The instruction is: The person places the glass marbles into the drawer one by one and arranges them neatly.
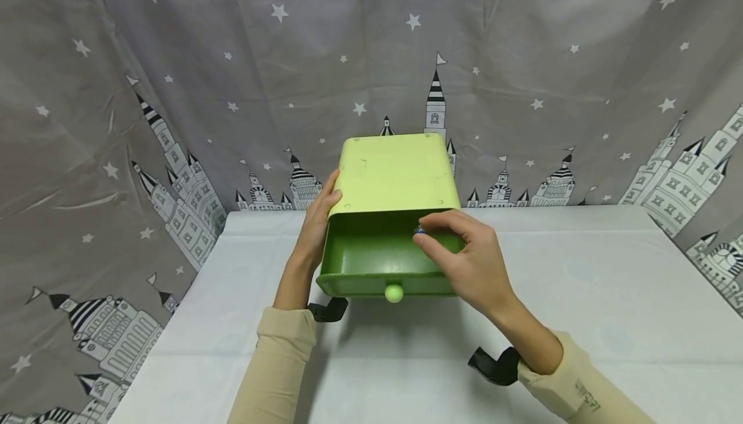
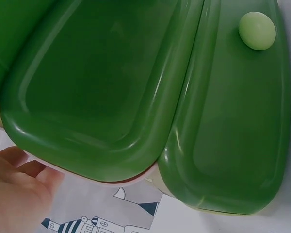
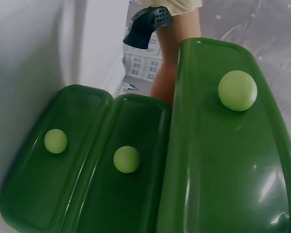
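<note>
A small drawer cabinet (image 1: 400,172) with a pale green casing stands on the table, its green top drawer (image 1: 371,255) pulled out. My left hand (image 1: 316,224) rests against the cabinet's left side; its fingers show there in the left wrist view too. Over the right part of the drawer, my right hand (image 1: 473,259) pinches a small blue object (image 1: 419,230) between thumb and fingertips. Most of that object is hidden by the fingers, and I cannot tell its kind. A round light green knob (image 1: 393,293) sits on the drawer's front.
Below the pulled-out drawer, the right wrist view shows two more drawer fronts, the middle one (image 3: 131,199) and the bottom one (image 3: 39,189), both with round knobs. White cloth (image 1: 580,282) covers the table. Behind hangs a grey curtain (image 1: 325,37) printed with castles and stars.
</note>
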Tool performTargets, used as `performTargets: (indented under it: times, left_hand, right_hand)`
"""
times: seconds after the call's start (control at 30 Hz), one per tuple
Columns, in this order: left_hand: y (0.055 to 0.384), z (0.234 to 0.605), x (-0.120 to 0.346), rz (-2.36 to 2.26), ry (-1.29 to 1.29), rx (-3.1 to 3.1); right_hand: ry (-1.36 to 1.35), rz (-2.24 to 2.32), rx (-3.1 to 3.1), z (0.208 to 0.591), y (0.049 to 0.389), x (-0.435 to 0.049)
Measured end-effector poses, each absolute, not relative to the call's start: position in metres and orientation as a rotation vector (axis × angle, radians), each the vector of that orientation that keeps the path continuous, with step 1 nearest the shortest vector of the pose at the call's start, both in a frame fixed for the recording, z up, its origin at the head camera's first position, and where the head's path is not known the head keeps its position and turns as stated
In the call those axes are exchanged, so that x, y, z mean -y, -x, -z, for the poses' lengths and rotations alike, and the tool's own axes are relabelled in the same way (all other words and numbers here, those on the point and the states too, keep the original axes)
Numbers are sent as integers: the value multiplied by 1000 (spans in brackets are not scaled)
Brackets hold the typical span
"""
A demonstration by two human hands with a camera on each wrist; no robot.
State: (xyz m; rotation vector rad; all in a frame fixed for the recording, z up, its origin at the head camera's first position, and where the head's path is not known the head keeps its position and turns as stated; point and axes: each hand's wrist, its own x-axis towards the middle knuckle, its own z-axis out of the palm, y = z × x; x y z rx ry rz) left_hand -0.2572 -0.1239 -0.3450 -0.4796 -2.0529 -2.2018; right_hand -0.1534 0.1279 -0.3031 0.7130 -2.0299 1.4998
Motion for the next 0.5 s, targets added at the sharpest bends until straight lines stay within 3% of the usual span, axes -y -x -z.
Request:
performTargets:
  times: [0.5]
  left_hand:
    - [258, 345, 126, 2192, 471, 2071]
  right_hand:
    - [-753, -1482, 2017, 311, 153, -134]
